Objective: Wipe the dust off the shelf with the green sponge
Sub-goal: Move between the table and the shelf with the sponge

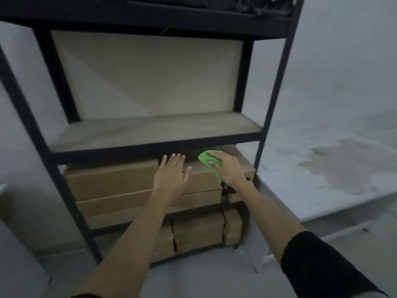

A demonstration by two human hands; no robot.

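Black sleeve [318, 265] on right forearm, nearest. Right hand [227, 168] grips green sponge [206, 158], just below front edge of bare shelf [154, 132]. Left hand [171, 171] open, fingers spread, before cardboard boxes [111, 179].

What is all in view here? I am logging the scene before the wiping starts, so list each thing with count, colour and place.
shelf unit: one, black frame, against the pale wall.
shelf board: one, beige, bare, middle level.
cardboard boxes: several, brown, stacked on the two lower levels.
dark bags: count unclear, black, top level.
green sponge: one, bright green, just below the shelf board's front edge, under the right hand.
left hand: one, open, fingers spread, in front of the boxes.
right hand: one, gripping the sponge.
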